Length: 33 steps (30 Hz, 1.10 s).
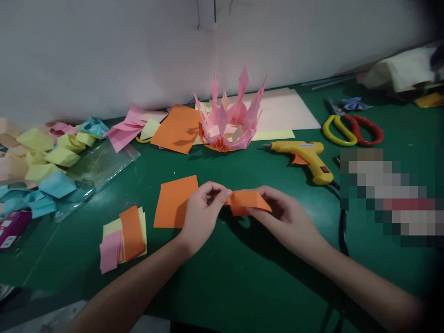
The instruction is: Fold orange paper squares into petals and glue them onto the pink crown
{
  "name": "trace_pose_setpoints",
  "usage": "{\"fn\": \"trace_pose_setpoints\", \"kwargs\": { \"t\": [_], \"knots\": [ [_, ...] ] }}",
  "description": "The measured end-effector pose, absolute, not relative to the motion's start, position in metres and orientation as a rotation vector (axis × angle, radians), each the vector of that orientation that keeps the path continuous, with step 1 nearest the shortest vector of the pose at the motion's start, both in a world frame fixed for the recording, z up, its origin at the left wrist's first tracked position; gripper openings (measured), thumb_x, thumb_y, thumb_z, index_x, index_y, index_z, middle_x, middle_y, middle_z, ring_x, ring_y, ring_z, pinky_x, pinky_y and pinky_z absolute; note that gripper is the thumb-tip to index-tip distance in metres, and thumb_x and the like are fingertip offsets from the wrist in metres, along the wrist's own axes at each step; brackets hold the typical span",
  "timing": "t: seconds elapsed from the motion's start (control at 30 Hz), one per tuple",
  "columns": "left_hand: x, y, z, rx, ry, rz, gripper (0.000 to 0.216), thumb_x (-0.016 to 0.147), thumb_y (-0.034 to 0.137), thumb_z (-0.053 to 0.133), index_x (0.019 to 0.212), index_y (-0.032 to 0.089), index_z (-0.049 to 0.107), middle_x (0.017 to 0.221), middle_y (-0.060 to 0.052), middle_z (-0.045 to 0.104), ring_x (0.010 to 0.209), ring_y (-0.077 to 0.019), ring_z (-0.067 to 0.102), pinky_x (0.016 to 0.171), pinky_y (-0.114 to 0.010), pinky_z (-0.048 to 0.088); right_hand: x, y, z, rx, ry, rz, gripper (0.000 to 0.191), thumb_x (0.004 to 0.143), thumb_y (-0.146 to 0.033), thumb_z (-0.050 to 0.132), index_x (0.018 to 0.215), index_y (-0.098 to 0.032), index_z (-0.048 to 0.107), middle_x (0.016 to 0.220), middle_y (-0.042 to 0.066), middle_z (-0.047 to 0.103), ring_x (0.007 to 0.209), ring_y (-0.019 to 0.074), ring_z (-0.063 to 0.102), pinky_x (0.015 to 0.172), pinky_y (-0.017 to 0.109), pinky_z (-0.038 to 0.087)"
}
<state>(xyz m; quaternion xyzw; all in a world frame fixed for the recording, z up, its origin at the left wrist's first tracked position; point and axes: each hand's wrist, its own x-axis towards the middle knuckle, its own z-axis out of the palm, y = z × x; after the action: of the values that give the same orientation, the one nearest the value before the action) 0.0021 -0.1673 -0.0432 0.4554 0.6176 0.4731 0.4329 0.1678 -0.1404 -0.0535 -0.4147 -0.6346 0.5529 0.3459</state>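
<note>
A small piece of orange paper is held above the green table between my two hands. My left hand pinches its left end between thumb and fingers. At the right end, my right hand grips it with the thumb below and the fingers behind. The piece looks bent along its length. Just left of my left hand lies an orange paper sheet, partly hidden by that hand. Further left is a small pile of cut paper, with an orange strip over yellow paper and pink slips.
A pink paper crown stands at the back before pale sheets. A yellow glue gun and scissors lie to the right. Folded paper pieces crowd the left, beside a clear plastic bag. A black cord runs down the right.
</note>
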Motion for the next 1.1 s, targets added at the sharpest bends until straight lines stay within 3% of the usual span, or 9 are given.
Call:
{"fn": "trace_pose_setpoints", "kwargs": {
  "t": [0.1, 0.27, 0.4, 0.6, 0.8, 0.87, 0.97, 1.1],
  "knots": [
    [0.0, -0.168, -0.045, 1.256, 1.58, 1.193, 0.014, 0.081, 0.03, 0.061, 0.073, 0.019, 0.061, 0.074, 0.0, 0.063, 0.072, -0.0129, 0.058, 0.066, -0.025, 0.048, 0.168, -0.141, -0.051, -1.019, -1.644, 1.473, 0.026, 0.078, -0.038, 0.062, 0.099, -0.023, 0.064, 0.097, 0.004, 0.069, 0.085, 0.0176, 0.065, 0.072, 0.026, 0.053],
    [0.002, -0.17, -0.047, 1.329, 1.471, 1.21, 0.008, 0.076, 0.028, 0.068, 0.078, 0.02, 0.067, 0.081, -0.001, 0.064, 0.077, -0.0135, 0.061, 0.072, -0.026, 0.051, 0.167, -0.14, -0.05, -1.186, -1.591, 1.456, 0.025, 0.075, -0.047, 0.064, 0.081, -0.023, 0.071, 0.079, 0.003, 0.073, 0.072, 0.0189, 0.068, 0.063, 0.028, 0.054],
    [0.005, -0.17, -0.047, 1.167, 1.401, 1.182, 0.017, 0.069, 0.028, 0.074, 0.081, 0.018, 0.069, 0.084, -0.003, 0.066, 0.077, -0.0149, 0.063, 0.073, -0.029, 0.053, 0.167, -0.14, -0.054, -1.269, -1.625, 1.369, 0.026, 0.077, -0.047, 0.063, 0.074, -0.023, 0.071, 0.072, 0.004, 0.072, 0.07, 0.0193, 0.068, 0.06, 0.027, 0.054],
    [0.003, -0.168, -0.048, 1.421, 1.484, 1.055, 0.02, 0.07, 0.032, 0.074, 0.085, 0.019, 0.068, 0.087, -0.004, 0.068, 0.076, -0.016, 0.062, 0.069, -0.028, 0.051, 0.166, -0.141, -0.063, -1.163, -1.622, 1.404, 0.027, 0.077, -0.039, 0.065, 0.098, -0.022, 0.065, 0.092, 0.007, 0.072, 0.085, 0.0201, 0.069, 0.074, 0.032, 0.057],
    [0.0, -0.17, -0.048, 1.686, 1.499, 0.989, 0.022, 0.073, 0.035, 0.071, 0.091, 0.022, 0.068, 0.088, -0.004, 0.068, 0.078, -0.0166, 0.06, 0.069, -0.028, 0.049, 0.166, -0.139, -0.061, -1.116, -1.506, 1.395, 0.03, 0.075, -0.037, 0.067, 0.101, -0.02, 0.062, 0.091, 0.007, 0.071, 0.084, 0.0184, 0.069, 0.077, 0.033, 0.058],
    [0.0, -0.169, -0.048, 1.639, 1.526, 0.951, 0.026, 0.071, 0.033, 0.073, 0.093, 0.021, 0.068, 0.087, -0.004, 0.068, 0.069, -0.0148, 0.059, 0.061, -0.026, 0.048, 0.167, -0.139, -0.058, -1.138, -1.474, 1.328, 0.032, 0.074, -0.037, 0.069, 0.1, -0.02, 0.063, 0.091, 0.007, 0.071, 0.083, 0.0183, 0.068, 0.076, 0.033, 0.058],
    [0.001, -0.169, -0.049, 1.575, 1.548, 0.878, 0.013, 0.076, 0.023, 0.066, 0.088, 0.019, 0.069, 0.078, -0.004, 0.069, 0.06, -0.0124, 0.057, 0.053, -0.024, 0.046, 0.167, -0.139, -0.056, -1.129, -1.44, 1.302, 0.03, 0.073, -0.037, 0.07, 0.098, -0.021, 0.064, 0.094, 0.007, 0.072, 0.083, 0.0183, 0.069, 0.076, 0.032, 0.058],
    [0.003, -0.171, -0.05, 1.602, 1.583, 1.047, 0.014, 0.078, 0.014, 0.057, 0.085, 0.02, 0.068, 0.082, -0.004, 0.071, 0.07, -0.0142, 0.063, 0.061, -0.025, 0.05, 0.166, -0.139, -0.058, -1.124, -1.501, 1.36, 0.032, 0.072, -0.038, 0.07, 0.099, -0.021, 0.064, 0.096, 0.007, 0.072, 0.087, 0.02, 0.068, 0.077, 0.033, 0.057]
  ]
}}
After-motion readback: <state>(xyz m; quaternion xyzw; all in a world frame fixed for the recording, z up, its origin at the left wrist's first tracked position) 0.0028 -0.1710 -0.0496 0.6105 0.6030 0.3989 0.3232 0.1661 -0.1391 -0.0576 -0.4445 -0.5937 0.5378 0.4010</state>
